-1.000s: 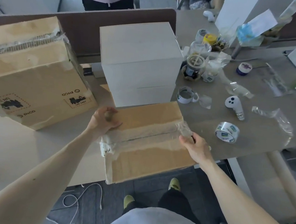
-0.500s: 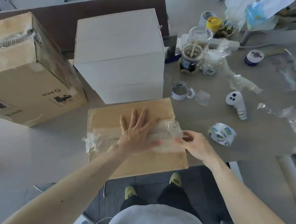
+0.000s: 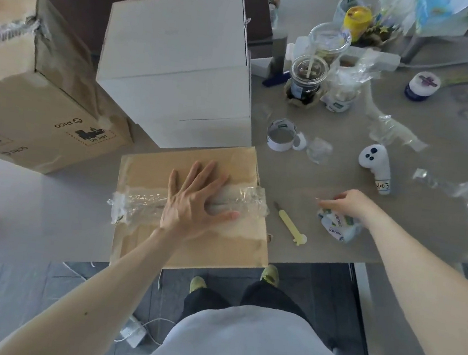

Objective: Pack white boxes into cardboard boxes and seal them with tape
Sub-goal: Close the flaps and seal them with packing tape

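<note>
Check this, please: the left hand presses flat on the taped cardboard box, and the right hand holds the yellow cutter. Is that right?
No. The head view shows the right hand gripping the tape roll; the yellow cutter lies untouched on the table. The left hand does press flat on the taped cardboard box.

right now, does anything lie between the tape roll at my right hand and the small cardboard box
Yes: a pale yellow plastic craft knife lies flat on the grey table between the clear tape roll at the right hand and the small brown cardboard box.
</note>
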A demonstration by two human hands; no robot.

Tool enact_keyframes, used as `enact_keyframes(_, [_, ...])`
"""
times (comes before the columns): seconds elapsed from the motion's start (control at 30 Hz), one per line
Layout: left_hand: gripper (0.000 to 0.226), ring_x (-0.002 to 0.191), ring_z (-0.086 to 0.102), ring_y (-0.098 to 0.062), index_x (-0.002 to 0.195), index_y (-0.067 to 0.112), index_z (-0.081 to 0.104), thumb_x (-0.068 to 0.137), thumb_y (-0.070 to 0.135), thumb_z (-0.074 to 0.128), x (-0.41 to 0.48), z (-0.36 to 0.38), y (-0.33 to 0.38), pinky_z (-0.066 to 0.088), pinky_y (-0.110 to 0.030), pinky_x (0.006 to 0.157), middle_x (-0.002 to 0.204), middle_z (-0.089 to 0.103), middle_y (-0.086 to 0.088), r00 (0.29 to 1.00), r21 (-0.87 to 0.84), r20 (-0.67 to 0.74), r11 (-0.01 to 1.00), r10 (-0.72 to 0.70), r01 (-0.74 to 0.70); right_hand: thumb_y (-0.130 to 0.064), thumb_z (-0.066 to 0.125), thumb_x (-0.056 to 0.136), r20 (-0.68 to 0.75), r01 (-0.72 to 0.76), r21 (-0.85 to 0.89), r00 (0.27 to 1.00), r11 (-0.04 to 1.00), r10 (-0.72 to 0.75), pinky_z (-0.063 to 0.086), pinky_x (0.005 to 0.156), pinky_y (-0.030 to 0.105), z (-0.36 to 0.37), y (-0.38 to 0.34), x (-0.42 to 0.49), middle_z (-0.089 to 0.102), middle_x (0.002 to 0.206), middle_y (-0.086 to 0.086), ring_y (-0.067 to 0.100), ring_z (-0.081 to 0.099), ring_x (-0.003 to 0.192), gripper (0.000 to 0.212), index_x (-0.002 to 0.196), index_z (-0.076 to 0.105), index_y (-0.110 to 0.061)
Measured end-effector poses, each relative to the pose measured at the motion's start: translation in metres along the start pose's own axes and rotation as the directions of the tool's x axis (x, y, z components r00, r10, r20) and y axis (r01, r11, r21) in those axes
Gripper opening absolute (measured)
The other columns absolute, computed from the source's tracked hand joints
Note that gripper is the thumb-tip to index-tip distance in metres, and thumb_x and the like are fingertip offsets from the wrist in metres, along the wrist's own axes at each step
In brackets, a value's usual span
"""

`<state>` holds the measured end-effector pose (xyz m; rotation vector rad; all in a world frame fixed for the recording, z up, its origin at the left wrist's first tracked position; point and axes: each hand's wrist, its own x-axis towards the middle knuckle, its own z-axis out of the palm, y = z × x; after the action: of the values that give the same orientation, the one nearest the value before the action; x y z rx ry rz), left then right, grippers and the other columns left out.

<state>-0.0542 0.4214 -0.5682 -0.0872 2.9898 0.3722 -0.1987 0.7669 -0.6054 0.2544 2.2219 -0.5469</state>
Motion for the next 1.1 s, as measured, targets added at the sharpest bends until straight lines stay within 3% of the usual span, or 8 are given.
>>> enact_keyframes(0.13, [0.09, 0.153, 0.0, -0.013, 0.15, 0.047, 0.031, 0.073, 0.093, 0.041, 0.0, 0.0, 0.001, 0.0, -0.061, 0.12, 0.165, 0.008, 0.015, 1.0, -0.015, -0.029, 1.0, -0.006, 0.006, -0.045, 0.07, 0.08, 0.12, -0.047, 0.035, 0.992, 0.998, 0.042, 0.04, 0.062, 0.03, 0.002, -0.003, -0.002, 0.069, 0.075, 0.01, 0.023, 0.06, 0.066, 0.039, 0.086, 0.065, -0.007])
enact_keyframes(0.4, [0.091, 0.153, -0.002, -0.01, 0.15, 0.047, 0.031, 0.072, 0.092, 0.044, -0.002, -0.001, 0.003, -0.003, -0.059, 0.121, 0.165, 0.007, 0.017, 0.999, -0.038, -0.03, 0.999, -0.021, 0.02, -0.035, 0.067, 0.07, 0.096, 0.066, 0.056, 0.993, 0.996, -0.071, 0.04, 0.06, 0.03, 0.006, -0.009, -0.008, 0.067, 0.071, 0.011, 0.023, 0.058, 0.058, 0.032, 0.082, 0.063, -0.006])
enact_keyframes(0.63, [0.09, 0.153, 0.001, -0.014, 0.15, 0.044, 0.032, 0.075, 0.091, 0.041, -0.002, 0.002, 0.004, -0.009, -0.057, 0.12, 0.165, 0.01, 0.014, 0.999, -0.05, -0.04, 0.999, -0.01, 0.008, -0.031, 0.067, 0.077, 0.01, 0.278, 0.187, 0.958, 0.942, -0.285, 0.048, 0.075, 0.034, -0.012, -0.034, -0.055, 0.074, 0.087, 0.006, 0.024, 0.066, 0.08, 0.014, 0.083, 0.074, -0.02])
enact_keyframes(0.73, [0.081, 0.144, 0.03, -0.015, 0.14, 0.036, 0.048, 0.076, 0.084, 0.046, 0.004, -0.004, 0.02, 0.011, -0.055, 0.119, 0.156, 0.033, 0.007, 0.99, -0.233, -0.137, 0.972, 0.011, -0.043, -0.031, 0.069, 0.074, 0.01, 0.46, 0.223, 0.881, 0.86, -0.474, 0.05, 0.089, 0.042, -0.038, -0.048, -0.094, 0.073, 0.092, 0.0, 0.024, 0.067, 0.091, 0.015, 0.088, 0.075, -0.029])
enact_keyframes(0.8, [0.081, 0.136, 0.04, -0.01, 0.141, 0.034, 0.047, 0.076, 0.082, 0.049, 0.01, -0.016, 0.039, 0.026, -0.043, 0.114, 0.152, 0.04, 0.008, 0.994, -0.53, -0.094, 0.848, -0.054, -0.004, -0.039, 0.067, 0.069, 0.101, 0.546, 0.248, 0.807, 0.801, -0.581, 0.05, 0.087, 0.048, -0.048, -0.061, -0.122, 0.069, 0.098, 0.016, 0.035, 0.065, 0.092, 0.03, 0.098, 0.073, -0.034])
enact_keyframes(0.9, [0.077, 0.121, 0.06, -0.012, 0.137, 0.034, 0.048, 0.075, 0.079, 0.052, 0.017, -0.043, 0.06, 0.049, -0.044, 0.103, 0.14, 0.056, 0.004, 0.974, -0.913, 0.227, 0.344, -0.013, 0.217, -0.038, 0.068, 0.068, 0.208, 0.611, 0.321, 0.7, 0.724, -0.683, 0.052, 0.081, 0.046, -0.049, -0.084, -0.156, 0.07, 0.095, 0.019, 0.039, 0.065, 0.087, 0.037, 0.104, 0.071, -0.03])
enact_keyframes(0.97, [0.072, 0.11, 0.066, -0.02, 0.131, 0.027, 0.055, 0.075, 0.073, 0.056, 0.018, -0.06, 0.06, 0.049, -0.048, 0.102, 0.128, 0.065, -0.002, 0.929, -0.93, 0.351, 0.159, 0.115, 0.332, -0.028, 0.068, 0.072, 0.235, 0.632, 0.334, 0.662, 0.699, -0.711, 0.054, 0.078, 0.038, -0.044, -0.1, -0.171, 0.073, 0.094, 0.011, 0.032, 0.069, 0.086, 0.037, 0.108, 0.07, -0.026])
enact_keyframes(1.1, [0.074, 0.084, 0.066, -0.03, 0.133, 0.005, 0.052, 0.086, 0.062, 0.062, 0.007, -0.072, 0.041, 0.056, -0.047, 0.085, 0.107, 0.068, -0.014, 0.853, -0.903, 0.4, -0.012, 0.335, 0.428, -0.02, 0.066, 0.077, 0.267, 0.662, 0.32, 0.623, 0.677, -0.735, 0.056, 0.077, 0.036, -0.026, -0.126, -0.186, 0.074, 0.098, 0.007, 0.029, 0.071, 0.087, 0.036, 0.113, 0.068, -0.02])
